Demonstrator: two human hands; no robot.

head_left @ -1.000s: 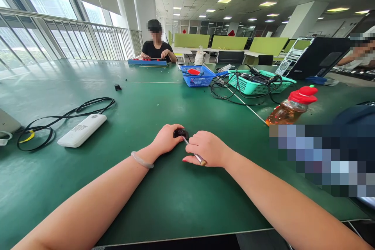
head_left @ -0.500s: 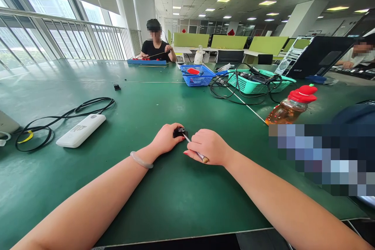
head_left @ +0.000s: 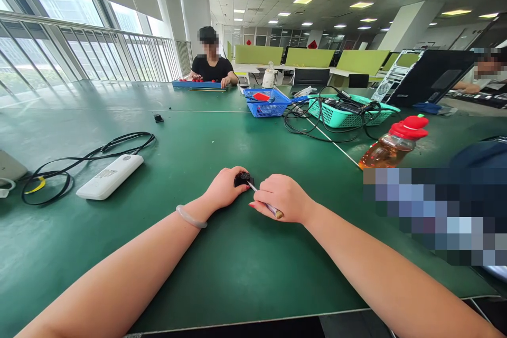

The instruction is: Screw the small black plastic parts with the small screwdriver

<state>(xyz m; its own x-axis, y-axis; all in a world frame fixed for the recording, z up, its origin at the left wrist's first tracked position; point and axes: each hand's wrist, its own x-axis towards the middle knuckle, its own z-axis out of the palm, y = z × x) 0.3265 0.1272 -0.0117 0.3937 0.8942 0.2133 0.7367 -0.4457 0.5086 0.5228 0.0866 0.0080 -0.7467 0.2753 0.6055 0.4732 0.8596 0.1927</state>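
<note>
My left hand (head_left: 225, 188) is closed around a small black boxy device (head_left: 243, 179) on the green table; its kind is too small to make out. A pale bangle (head_left: 191, 217) circles that wrist. My right hand (head_left: 283, 198) is shut on a slim tool (head_left: 274, 210) with a thin pointed metal end and a tan, brush-like back end. The point reaches the near right side of the black device, seemingly touching it. Part of the device is hidden by my left fingers.
A white power bank (head_left: 110, 177) and black cable (head_left: 91, 157) lie left. Ahead stand a blue basket (head_left: 267, 109) and a green basket (head_left: 336, 118) trailing cables. A red-capped bottle (head_left: 390, 148) lies tilted at right. A person (head_left: 212, 66) sits across the table (head_left: 222, 274).
My hands, the device and the tool stay almost in place. Across the table, the person's raised hand has come down to the blue tray, and the stick it held is lowered.
</note>
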